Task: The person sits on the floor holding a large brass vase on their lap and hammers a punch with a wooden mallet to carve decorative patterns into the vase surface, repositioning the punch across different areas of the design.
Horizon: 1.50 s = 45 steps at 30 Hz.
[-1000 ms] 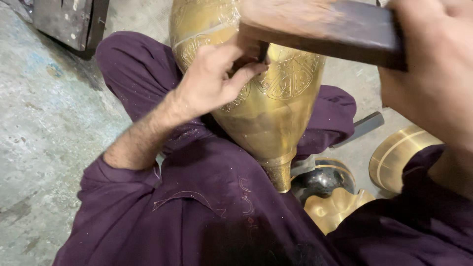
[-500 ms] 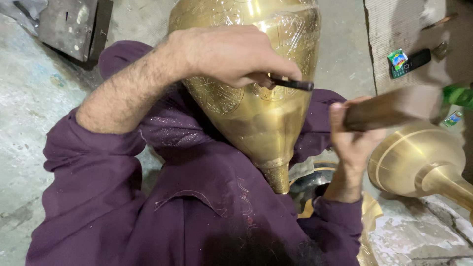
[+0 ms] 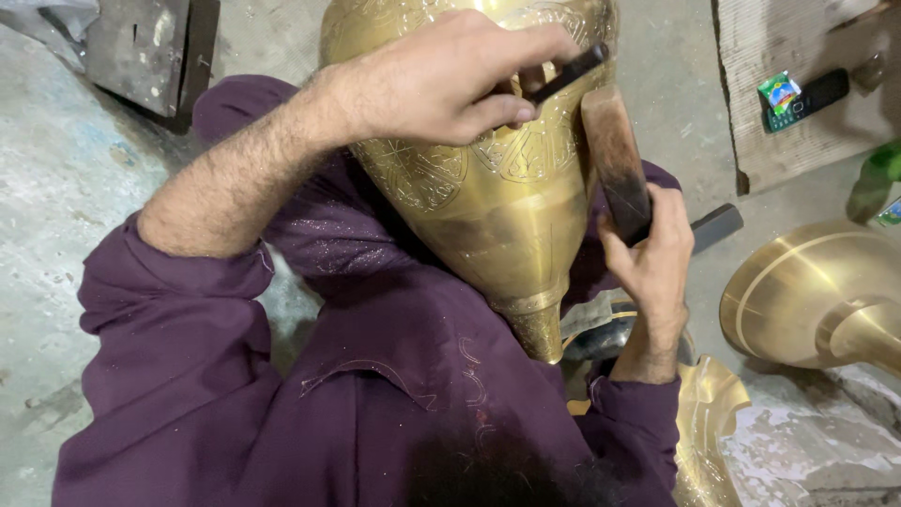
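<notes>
While the left hand (image 3: pixel 441 84) pinches a dark chisel (image 3: pixel 563 75) against the brass vessel (image 3: pixel 488 207) lying across the lap | right hand (image 3: pixel 648 253) grips a wooden mallet (image 3: pixel 615 160) upright beside the tool | upper band looks engraved, lower body plain | room: floor (image 3: pixel 56 188) open left, brass bell piece (image 3: pixel 807 291) close right.

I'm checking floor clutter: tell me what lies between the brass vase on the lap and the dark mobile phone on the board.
In the head view, between the brass vase and the mobile phone lies bare grey concrete floor, then the board's edge and a small green packet.
</notes>
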Each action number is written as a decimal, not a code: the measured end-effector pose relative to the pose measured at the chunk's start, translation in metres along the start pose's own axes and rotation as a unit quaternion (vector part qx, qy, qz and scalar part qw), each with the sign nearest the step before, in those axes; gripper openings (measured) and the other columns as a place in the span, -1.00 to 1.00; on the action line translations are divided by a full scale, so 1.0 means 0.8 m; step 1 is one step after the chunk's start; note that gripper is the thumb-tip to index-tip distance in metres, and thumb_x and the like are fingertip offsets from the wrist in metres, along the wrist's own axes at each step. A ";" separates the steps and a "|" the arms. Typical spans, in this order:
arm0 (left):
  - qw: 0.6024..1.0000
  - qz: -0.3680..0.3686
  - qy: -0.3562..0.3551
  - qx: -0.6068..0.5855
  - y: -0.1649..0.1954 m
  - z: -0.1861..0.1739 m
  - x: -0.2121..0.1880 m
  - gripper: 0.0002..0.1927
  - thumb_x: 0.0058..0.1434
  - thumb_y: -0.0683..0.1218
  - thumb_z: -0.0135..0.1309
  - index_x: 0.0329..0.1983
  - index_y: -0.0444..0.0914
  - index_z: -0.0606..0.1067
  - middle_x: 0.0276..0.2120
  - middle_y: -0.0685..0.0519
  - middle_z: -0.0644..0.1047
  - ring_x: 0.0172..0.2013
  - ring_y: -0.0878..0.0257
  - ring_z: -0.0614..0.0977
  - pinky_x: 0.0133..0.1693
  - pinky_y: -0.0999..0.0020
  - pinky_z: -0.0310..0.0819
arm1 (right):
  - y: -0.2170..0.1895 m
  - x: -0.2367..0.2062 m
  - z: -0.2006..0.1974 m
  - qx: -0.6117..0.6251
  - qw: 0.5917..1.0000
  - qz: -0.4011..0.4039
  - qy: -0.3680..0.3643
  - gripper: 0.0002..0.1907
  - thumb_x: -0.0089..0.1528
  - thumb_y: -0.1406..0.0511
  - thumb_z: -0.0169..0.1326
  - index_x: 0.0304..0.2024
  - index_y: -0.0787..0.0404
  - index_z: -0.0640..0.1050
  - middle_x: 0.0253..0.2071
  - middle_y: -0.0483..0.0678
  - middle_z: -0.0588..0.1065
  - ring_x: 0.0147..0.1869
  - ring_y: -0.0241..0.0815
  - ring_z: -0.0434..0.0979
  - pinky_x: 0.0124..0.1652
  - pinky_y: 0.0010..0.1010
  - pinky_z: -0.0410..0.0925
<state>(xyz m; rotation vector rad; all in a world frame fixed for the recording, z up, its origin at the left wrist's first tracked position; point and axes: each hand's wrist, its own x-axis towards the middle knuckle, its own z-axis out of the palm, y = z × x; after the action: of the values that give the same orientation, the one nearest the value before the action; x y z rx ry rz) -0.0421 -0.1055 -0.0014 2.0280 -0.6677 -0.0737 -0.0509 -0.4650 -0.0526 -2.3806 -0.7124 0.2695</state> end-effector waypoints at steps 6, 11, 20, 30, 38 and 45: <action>0.998 -0.009 -0.058 -0.014 0.007 -0.004 0.015 -0.53 0.37 -0.18 0.21 0.31 -0.19 0.39 -0.28 -0.05 0.65 -0.24 -0.01 0.70 -0.22 0.03 0.53 | 0.002 0.013 -0.023 0.043 0.998 0.036 0.041 -0.50 0.29 0.38 0.33 0.19 0.33 0.41 -0.13 0.10 0.53 -0.11 -0.01 0.60 -0.02 -0.29 0.45; 0.997 -0.022 -0.070 -0.020 0.011 -0.007 0.020 -0.55 0.36 -0.18 0.20 0.28 -0.20 0.38 -0.24 -0.02 0.66 -0.25 0.05 0.71 -0.23 0.07 0.52 | -0.016 0.024 -0.050 0.184 0.978 0.079 0.050 -0.32 0.32 0.45 0.33 0.37 0.30 0.25 -0.18 -0.01 0.54 -0.11 -0.27 0.59 -0.05 -0.47 0.46; 0.996 -0.025 -0.078 -0.040 0.009 -0.008 0.018 -0.54 0.39 -0.16 0.21 0.31 -0.18 0.38 -0.17 0.00 0.63 -0.19 0.11 0.70 -0.18 0.14 0.55 | 0.035 0.002 -0.047 0.285 0.953 0.071 0.072 -0.31 0.38 0.50 0.24 0.46 0.32 0.18 -0.19 -0.01 0.44 -0.18 -0.20 0.46 -0.11 -0.49 0.35; 0.992 -0.042 -0.105 -0.060 0.005 -0.005 0.023 -0.54 0.38 -0.16 0.21 0.31 -0.18 0.39 -0.22 0.01 0.61 -0.20 0.15 0.68 -0.18 0.17 0.54 | 0.013 0.002 -0.045 0.041 0.997 -0.039 0.047 -0.06 0.36 0.52 0.31 0.56 0.11 -0.01 -0.05 0.09 0.48 -0.05 -0.15 0.53 -0.02 -0.42 0.43; 0.994 -0.023 -0.099 -0.034 0.004 -0.007 0.024 -0.55 0.35 -0.16 0.22 0.28 -0.20 0.40 -0.21 -0.01 0.65 -0.22 0.10 0.69 -0.21 0.13 0.54 | -0.010 0.025 -0.052 0.173 0.983 0.020 0.054 -0.23 0.43 0.46 0.31 0.50 0.19 0.11 -0.09 0.08 0.47 -0.06 -0.11 0.50 -0.02 -0.38 0.40; 0.996 -0.025 -0.087 -0.015 0.005 -0.007 0.022 -0.55 0.35 -0.14 0.24 0.27 -0.19 0.41 -0.21 0.00 0.66 -0.25 0.08 0.71 -0.24 0.11 0.54 | -0.008 0.027 -0.064 0.145 0.989 0.014 0.036 -0.22 0.39 0.46 0.30 0.51 0.23 0.14 -0.07 0.13 0.47 -0.01 0.02 0.52 0.02 -0.30 0.43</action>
<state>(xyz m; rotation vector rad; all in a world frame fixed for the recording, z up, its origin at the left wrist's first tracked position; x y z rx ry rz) -0.0269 -0.1110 0.0090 2.0246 -0.7200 -0.2904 -0.0174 -0.4752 -0.0086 -2.1127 -0.5657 0.2781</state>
